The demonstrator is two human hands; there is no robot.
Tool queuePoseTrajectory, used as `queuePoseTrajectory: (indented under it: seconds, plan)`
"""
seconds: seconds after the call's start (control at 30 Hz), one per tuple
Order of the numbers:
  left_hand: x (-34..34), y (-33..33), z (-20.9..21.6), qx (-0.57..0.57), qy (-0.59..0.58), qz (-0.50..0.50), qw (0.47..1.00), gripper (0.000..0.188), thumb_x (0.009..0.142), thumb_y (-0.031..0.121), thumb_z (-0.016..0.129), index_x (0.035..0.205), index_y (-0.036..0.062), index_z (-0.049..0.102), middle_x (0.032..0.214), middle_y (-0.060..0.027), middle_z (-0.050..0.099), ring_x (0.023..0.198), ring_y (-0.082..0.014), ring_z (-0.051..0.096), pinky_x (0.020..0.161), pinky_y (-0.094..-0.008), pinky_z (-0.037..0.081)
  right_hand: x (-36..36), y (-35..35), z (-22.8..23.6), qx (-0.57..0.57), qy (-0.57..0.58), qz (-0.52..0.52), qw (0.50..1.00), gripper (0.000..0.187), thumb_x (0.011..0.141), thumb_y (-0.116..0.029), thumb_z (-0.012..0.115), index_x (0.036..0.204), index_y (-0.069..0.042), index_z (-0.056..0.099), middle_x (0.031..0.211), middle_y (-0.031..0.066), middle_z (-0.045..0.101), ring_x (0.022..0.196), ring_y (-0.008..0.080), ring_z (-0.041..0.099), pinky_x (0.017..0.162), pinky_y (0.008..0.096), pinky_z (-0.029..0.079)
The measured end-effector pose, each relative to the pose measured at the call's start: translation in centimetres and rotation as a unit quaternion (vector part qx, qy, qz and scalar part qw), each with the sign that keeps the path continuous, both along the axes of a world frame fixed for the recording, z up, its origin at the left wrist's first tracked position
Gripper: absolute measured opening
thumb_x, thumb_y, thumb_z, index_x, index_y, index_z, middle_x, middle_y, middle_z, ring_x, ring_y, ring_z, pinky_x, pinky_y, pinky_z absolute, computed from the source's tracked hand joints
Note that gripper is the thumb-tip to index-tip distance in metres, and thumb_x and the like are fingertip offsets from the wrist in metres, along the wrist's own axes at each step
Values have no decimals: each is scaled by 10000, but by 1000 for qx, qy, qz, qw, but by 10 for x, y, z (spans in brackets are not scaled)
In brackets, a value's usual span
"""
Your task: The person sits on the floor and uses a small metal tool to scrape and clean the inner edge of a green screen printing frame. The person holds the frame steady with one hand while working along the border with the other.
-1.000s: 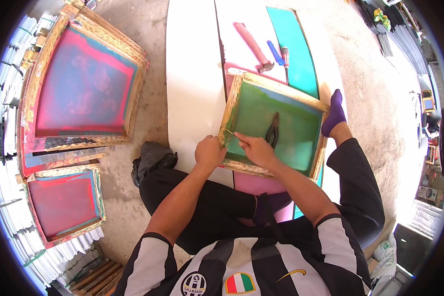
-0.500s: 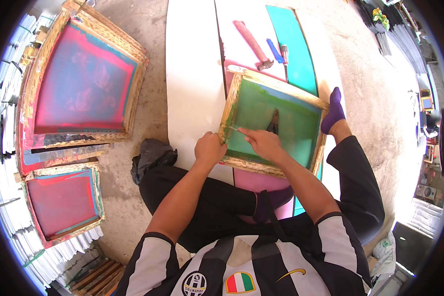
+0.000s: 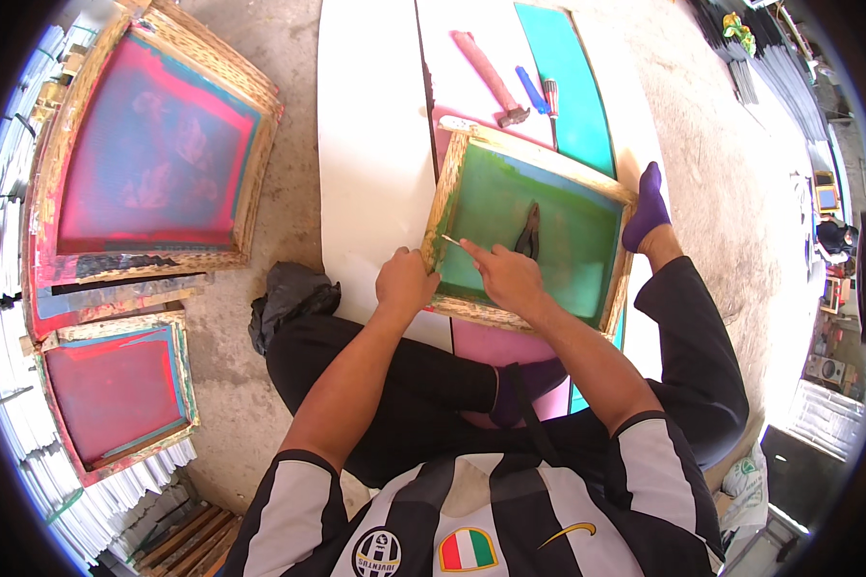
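A wooden screen-printing frame (image 3: pixel 529 319) with green mesh lies in front of me, slightly turned. My left hand (image 3: pixel 406 281) is closed on its left rail near the lower corner. My right hand (image 3: pixel 506 279) hovers over the mesh, its fingers closed round a thin tool (image 3: pixel 451 239). The tool's narrow, pale end points to the inner edge of the left rail. Its handle is hidden in my hand, so its kind does not show. Dark-jawed pliers (image 3: pixel 528 231) rest on the mesh beyond my right hand.
Past the frame lie a hammer (image 3: pixel 492 79), a blue-handled tool (image 3: pixel 532 90) and a screwdriver (image 3: pixel 551 99) on the boards (image 3: pixel 370 125). My purple-socked foot (image 3: pixel 650 207) touches the frame's right side. Two pink-meshed frames (image 3: pixel 154 163) stand left, with a black plastic bag (image 3: pixel 296 298) nearer.
The thin tool's pale end has shifted a little away from me along the left rail, and more of it shows. My left hand keeps its grip on the frame.
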State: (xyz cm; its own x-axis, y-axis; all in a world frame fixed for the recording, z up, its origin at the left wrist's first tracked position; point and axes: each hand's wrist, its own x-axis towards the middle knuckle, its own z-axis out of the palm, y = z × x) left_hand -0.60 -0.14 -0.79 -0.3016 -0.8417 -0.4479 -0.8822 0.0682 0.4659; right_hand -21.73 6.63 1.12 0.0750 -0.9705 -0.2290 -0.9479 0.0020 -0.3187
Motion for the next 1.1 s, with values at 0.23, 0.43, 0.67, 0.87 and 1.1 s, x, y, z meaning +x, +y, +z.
queuePoseTrajectory:
  seconds: [0.23, 0.43, 0.67, 0.87, 1.1]
  plan:
    - [1, 1, -3, -2, 0, 0, 1000, 364, 836, 302, 851, 1001, -7, 753, 1022, -200, 688, 976, -418, 723, 847, -520, 589, 8, -2, 16, 25, 41, 17, 999, 478, 1062, -256, 590, 1535, -316, 575, 955, 110, 678, 761, 342, 731, 660, 490, 607]
    - [0, 0, -5, -7, 0, -13, 1000, 309, 837, 267, 833, 961, -9, 770, 1014, -194, 702, 974, -406, 726, 859, -503, 590, 32, -11, 35, 64, 130, 60, 988, 555, 1016, -157, 587, 1568, -178, 539, 970, 152, 681, 815, 344, 750, 700, 497, 626]
    - [-5, -3, -3, -11, -26, -23, 999, 291, 848, 249, 818, 965, -15, 781, 1052, -201, 720, 968, -399, 745, 860, -494, 610, 21, -16, 29, 125, 43, 14, 991, 552, 1051, -213, 573, 1598, -182, 506, 1004, 180, 695, 855, 360, 750, 711, 493, 625]
    - [-3, -2, -6, -33, -10, -20, 999, 302, 835, 257, 817, 943, -23, 780, 1006, -201, 718, 941, -404, 738, 841, -504, 600, 6, -4, 7, 91, 20, 24, 995, 528, 1086, -277, 563, 1609, -305, 494, 1031, 163, 705, 869, 375, 741, 768, 506, 615]
    - [-1, -5, -1, -12, -8, -23, 1000, 273, 851, 237, 808, 946, -19, 791, 1048, -199, 722, 967, -401, 745, 845, -499, 610, -11, -4, -18, 50, -39, 26, 998, 498, 1084, -274, 582, 1569, -376, 540, 974, 121, 699, 819, 357, 727, 752, 494, 611]
